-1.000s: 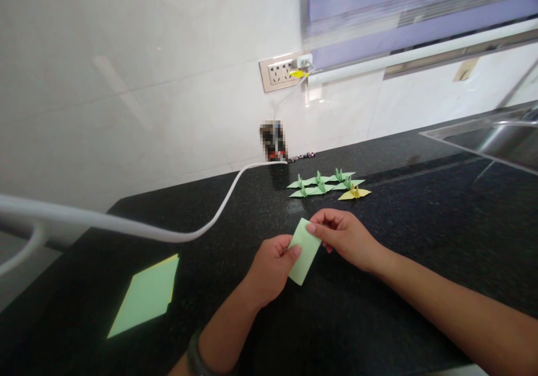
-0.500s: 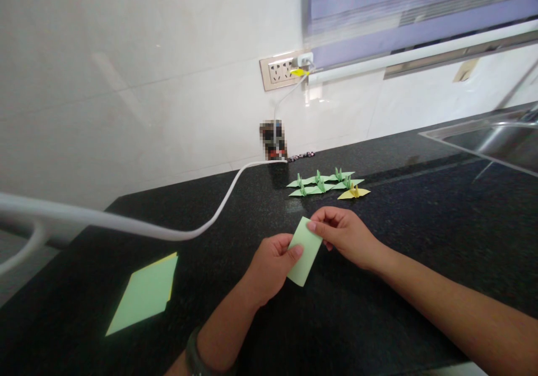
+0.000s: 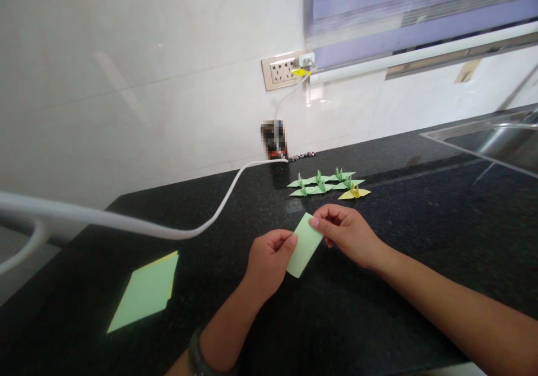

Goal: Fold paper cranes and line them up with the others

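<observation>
Left hand [image 3: 268,259] and right hand [image 3: 349,235] each clamped on the paper [image 3: 305,247], nearer than the cranes [image 3: 321,188]; whether it touches the tabletop [image 3: 424,224] cannot be confirmed. Sheets [image 3: 145,293] lie farther left.

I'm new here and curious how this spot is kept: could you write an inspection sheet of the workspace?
Surface: dark speckled counter.
Work things: light-green paper, held; six green folded birds, one yellow folded bird; green and yellow sheets at left.
Clutter: pixelated object and patterned strand by the wall.
Hands: left hand and right hand both pinch the light-green paper.
Cables: thin white cable from plug toward pixelated object; thick white line, cord or tube unclear.
Surroundings: wall socket; sink at right.
</observation>
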Action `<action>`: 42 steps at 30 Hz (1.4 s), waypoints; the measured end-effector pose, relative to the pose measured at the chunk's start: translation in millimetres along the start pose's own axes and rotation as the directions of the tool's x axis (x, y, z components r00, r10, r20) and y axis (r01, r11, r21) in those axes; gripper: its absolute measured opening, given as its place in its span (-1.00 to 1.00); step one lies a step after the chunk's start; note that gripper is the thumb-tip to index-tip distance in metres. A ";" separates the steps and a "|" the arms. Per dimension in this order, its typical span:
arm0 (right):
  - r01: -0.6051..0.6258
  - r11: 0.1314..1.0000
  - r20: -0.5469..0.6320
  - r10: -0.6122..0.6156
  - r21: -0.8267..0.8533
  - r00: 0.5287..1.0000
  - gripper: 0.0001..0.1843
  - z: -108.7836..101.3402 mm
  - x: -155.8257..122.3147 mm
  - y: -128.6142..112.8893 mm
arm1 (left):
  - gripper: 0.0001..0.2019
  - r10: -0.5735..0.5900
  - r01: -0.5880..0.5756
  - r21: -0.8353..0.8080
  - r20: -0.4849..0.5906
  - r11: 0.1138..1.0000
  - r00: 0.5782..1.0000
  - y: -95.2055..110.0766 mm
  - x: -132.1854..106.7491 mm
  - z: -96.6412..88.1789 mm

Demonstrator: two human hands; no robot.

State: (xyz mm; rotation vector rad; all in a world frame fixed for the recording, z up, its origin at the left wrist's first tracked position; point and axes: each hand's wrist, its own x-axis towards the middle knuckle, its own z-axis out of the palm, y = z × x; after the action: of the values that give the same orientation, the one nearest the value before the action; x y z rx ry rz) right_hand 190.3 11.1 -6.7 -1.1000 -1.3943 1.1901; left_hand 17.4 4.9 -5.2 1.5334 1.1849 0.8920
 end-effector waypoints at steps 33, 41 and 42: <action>-0.179 0.981 0.178 0.165 0.069 0.970 -0.82 14.1 -9.8 -3.1 | -0.78 0.038 -0.043 -0.126 -0.042 0.991 0.998 3.2 -2.3 1.3; -0.142 0.986 0.027 0.140 0.089 0.990 -0.80 7.7 -6.8 -3.2 | -0.77 0.049 -0.059 -0.093 -0.102 0.994 0.994 1.3 1.8 -2.2; -0.134 0.987 0.019 0.133 0.089 0.991 -0.80 7.3 -6.6 -3.7 | -0.77 0.046 -0.058 -0.106 -0.104 0.993 0.993 1.7 2.0 -2.0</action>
State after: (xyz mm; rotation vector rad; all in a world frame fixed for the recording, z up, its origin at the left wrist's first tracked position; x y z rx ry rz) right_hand 183.8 3.3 -4.2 -1.1381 -1.2806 1.3451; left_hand 16.5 7.2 -3.1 1.4507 1.1529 1.0632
